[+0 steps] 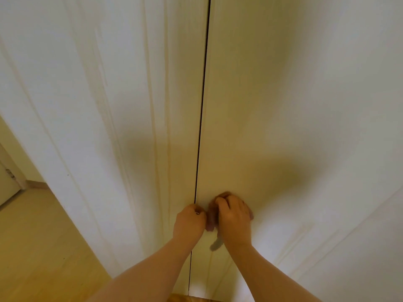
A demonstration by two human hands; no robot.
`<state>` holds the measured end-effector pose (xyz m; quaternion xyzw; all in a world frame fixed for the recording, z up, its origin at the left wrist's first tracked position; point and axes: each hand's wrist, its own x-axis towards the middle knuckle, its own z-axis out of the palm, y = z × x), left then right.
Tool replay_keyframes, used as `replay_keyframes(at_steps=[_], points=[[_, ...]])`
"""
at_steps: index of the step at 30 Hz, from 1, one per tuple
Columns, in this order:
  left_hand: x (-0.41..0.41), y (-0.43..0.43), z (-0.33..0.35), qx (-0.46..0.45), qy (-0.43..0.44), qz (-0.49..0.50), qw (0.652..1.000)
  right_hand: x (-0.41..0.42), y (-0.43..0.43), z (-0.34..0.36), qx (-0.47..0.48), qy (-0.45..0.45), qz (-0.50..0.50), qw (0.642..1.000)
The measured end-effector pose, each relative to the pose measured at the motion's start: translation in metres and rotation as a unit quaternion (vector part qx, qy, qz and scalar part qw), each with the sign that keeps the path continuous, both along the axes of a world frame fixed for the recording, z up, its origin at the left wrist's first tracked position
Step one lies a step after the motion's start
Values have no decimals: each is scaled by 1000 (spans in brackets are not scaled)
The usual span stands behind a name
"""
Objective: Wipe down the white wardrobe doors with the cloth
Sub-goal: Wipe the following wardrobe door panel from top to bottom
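Two white wardrobe doors fill the view, the left door (122, 105) and the right door (294, 105), split by a thin dark gap. My right hand (234, 216) presses a small brownish cloth (212, 216) flat against the right door, just beside the gap. A grey end of the cloth hangs below my wrist. My left hand (189, 221) is curled into a fist at the edge of the left door, touching the cloth's side; whether it grips the cloth or the door edge is unclear.
Light wooden floor (37, 247) lies at the lower left. A doorway and baseboard (13, 182) show at the far left edge. A strip of floor appears below the doors at the bottom.
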<state>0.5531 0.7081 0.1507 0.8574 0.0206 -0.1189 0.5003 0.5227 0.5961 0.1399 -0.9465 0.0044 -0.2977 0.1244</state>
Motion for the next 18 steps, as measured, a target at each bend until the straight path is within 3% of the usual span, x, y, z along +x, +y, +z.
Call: replay_keyframes(at_steps=[5, 7, 10, 13, 16, 18], points=[[-5, -8, 7, -8, -4, -20, 1000, -14, -15, -1, 105, 73, -33, 991], [-7, -12, 7, -16, -1, -20, 1000, -20, -20, 14, 231, 3, -74, 970], [-15, -21, 3, -5, 9, -31, 999, -32, -28, 20, 508, 33, -102, 855], [-25, -35, 2, 4, 17, -63, 998, -44, -41, 16, 598, 91, -167, 778], [-22, -47, 11, 2, 30, -82, 996, -49, -58, 28, 590, 126, -172, 778], [-19, -56, 16, 0, 35, -66, 997, -54, -68, 32, 505, 110, -160, 841]])
